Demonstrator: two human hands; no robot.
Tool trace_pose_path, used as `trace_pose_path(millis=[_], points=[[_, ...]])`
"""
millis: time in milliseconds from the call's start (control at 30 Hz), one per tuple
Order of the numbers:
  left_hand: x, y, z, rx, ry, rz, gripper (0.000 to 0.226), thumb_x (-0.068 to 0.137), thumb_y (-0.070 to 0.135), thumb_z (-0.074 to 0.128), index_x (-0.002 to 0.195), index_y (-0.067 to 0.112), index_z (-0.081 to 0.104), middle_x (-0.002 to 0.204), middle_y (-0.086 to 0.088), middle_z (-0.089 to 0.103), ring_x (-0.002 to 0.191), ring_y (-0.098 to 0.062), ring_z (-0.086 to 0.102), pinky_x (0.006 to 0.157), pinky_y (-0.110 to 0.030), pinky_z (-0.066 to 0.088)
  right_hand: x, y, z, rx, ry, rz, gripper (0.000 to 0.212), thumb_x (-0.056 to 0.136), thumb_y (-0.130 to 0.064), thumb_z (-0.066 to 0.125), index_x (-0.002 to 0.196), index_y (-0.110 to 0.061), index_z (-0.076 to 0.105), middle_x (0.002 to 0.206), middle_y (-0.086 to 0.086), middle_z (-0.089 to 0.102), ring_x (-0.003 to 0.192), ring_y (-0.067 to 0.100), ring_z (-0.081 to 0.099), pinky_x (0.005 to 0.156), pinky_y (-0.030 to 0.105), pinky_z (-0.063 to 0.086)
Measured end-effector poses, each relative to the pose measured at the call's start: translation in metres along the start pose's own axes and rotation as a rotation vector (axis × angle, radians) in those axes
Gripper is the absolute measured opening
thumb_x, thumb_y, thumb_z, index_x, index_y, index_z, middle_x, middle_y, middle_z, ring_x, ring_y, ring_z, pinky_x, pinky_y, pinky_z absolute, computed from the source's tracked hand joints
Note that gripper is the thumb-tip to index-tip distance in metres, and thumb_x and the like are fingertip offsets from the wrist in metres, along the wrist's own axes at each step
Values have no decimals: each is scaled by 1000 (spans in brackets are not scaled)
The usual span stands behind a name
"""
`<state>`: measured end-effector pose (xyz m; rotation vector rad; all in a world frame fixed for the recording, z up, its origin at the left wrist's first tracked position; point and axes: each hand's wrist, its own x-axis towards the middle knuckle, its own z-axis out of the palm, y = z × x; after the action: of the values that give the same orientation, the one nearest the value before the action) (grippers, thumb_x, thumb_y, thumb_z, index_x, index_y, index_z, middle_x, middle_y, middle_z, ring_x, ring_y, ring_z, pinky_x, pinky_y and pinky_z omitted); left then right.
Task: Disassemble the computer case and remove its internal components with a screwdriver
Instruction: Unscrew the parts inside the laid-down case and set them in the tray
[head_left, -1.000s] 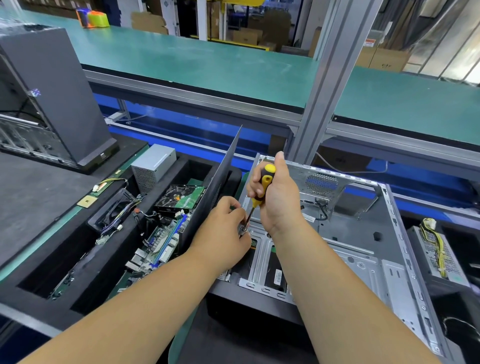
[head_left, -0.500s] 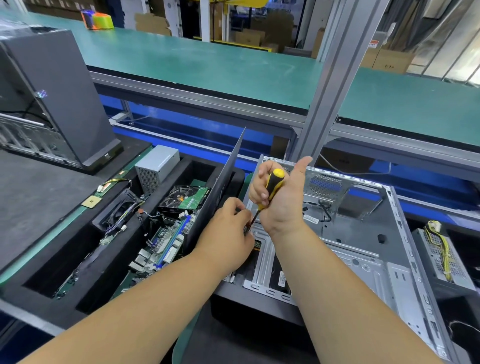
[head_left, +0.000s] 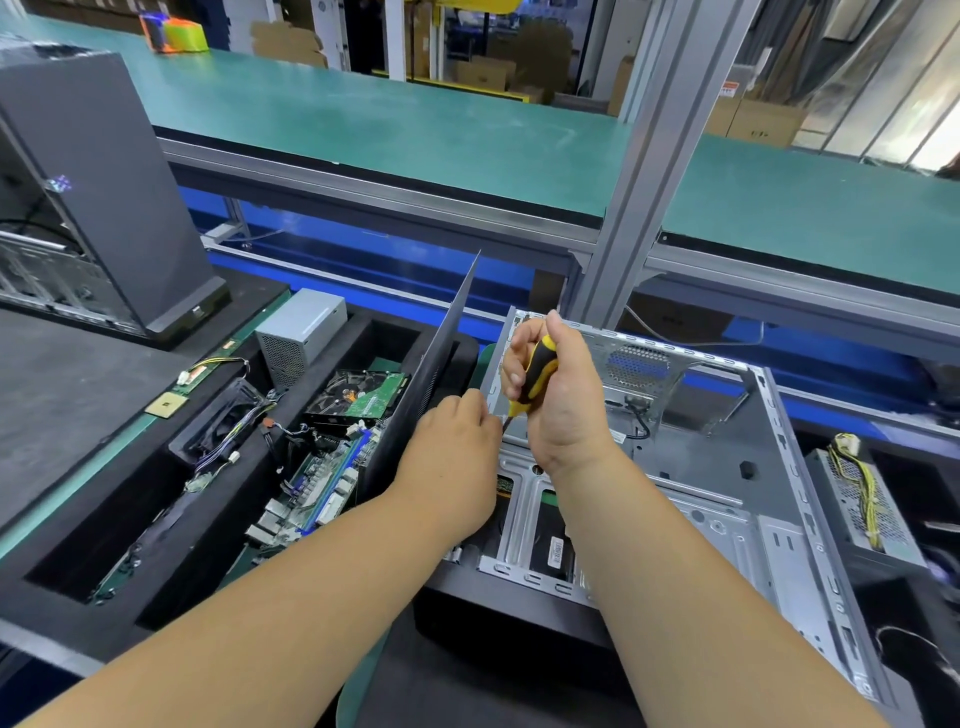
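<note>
The opened computer case (head_left: 727, 467) lies on its side on the bench (head_left: 62, 395) in front of me, its bare metal interior facing up. To its left a dark side panel (head_left: 436, 374) stands on edge, leaning between the case and a black foam tray (head_left: 156, 525). The tray holds a motherboard (head_left: 322, 478), a hard drive (head_left: 363, 397), a fan (head_left: 228, 415) with loose wires and a silver power supply (head_left: 301, 332). A small square chip (head_left: 166, 404) sits on the bench edge beside the tray. Another power supply with yellow cables (head_left: 862, 493) lies to the right of the case, and a closed grey tower (head_left: 98, 197) stands at far left. An aluminium post (head_left: 654, 171) rises just behind the case.

My right hand (head_left: 561, 395) is clenched round the yellow-and-black screwdriver (head_left: 537, 371), shaft pointing down toward the case's left front frame. My left hand (head_left: 457, 457) has its fingers bunched at the shaft near the tip, pinching there.

Half a second ago my right thumb stuck out straight; now it is folded back over the handle. The left hand and the case have not shifted.

My hands cover the screwdriver tip, so I cannot see a screw or tell exactly what my left fingers are pinching. The case's near right corner is cut off by the frame's edge.
</note>
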<state>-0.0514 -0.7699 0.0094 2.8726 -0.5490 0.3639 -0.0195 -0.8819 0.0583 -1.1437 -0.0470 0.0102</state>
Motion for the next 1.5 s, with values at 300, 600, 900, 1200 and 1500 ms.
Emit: trace_pose_path(millis=[300,600,900,1200,1500], points=[[3,3,-2,61,-26,16,28,88,19,56,116,16,53,117,-2,44,104,-21,45,90,-31,42,-9,-12,0,-103,148,-22,34,88,-46,54,60,-28,59,59,-4,52,55,13,48,65,34,39],[6,-7,-18,-397,-31,-16,4,98,24,50,96,26,49,100,10,50,81,-10,50,67,-26,41,-22,-48,-23,-287,276,-116,14,83,-38,67,78,-25,71,79,-8,68,73,9,60,68,27,47],[10,27,-30,-1409,-180,-207,14,97,8,54,93,14,66,77,5,71,76,-6,70,69,-13,52,-81,-84,-70,-405,629,-35,31,88,-48,62,84,-18,66,65,0,61,48,8,48,46,21,37],[10,81,-22,-1594,-320,-167,14,94,0,57,101,9,65,85,-4,70,78,-9,69,76,-19,56,-160,-83,-98,-18,862,-218,25,97,-32,59,84,-12,65,62,1,65,51,9,56,46,19,43],[-14,183,-7,-1377,-446,33,14,94,12,62,84,19,69,72,3,70,70,-10,66,71,-23,54,-234,-102,-178,19,796,-202,12,94,-14,60,102,-7,64,84,8,75,60,11,60,58,20,52]])
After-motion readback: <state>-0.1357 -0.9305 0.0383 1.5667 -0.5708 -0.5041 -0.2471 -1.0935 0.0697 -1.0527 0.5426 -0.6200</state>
